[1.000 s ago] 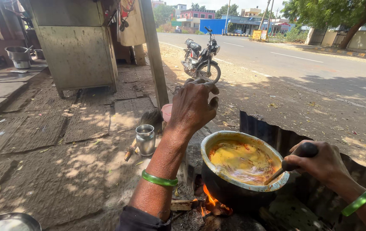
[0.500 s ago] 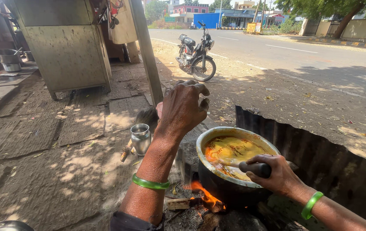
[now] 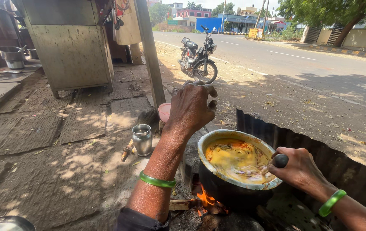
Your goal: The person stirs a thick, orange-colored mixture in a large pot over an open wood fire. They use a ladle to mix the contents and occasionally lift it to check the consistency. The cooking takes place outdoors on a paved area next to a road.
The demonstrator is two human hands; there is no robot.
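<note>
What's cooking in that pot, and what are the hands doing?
A person is cooking outdoors by a road. A dark pot of yellow, soupy food sits over a small wood fire. The right hand grips a dark handle of a utensil dipping into the food. The left hand is raised above the pot's left side, fingers curled around something small I cannot make out. A steel cup stands on the ground nearby.

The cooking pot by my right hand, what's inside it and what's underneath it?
Inside the pot is a yellow-orange liquid, with the right hand gripping a dark handle at its rim. Underneath, flames and firewood show; the pot covers the rest of the fire.
</note>
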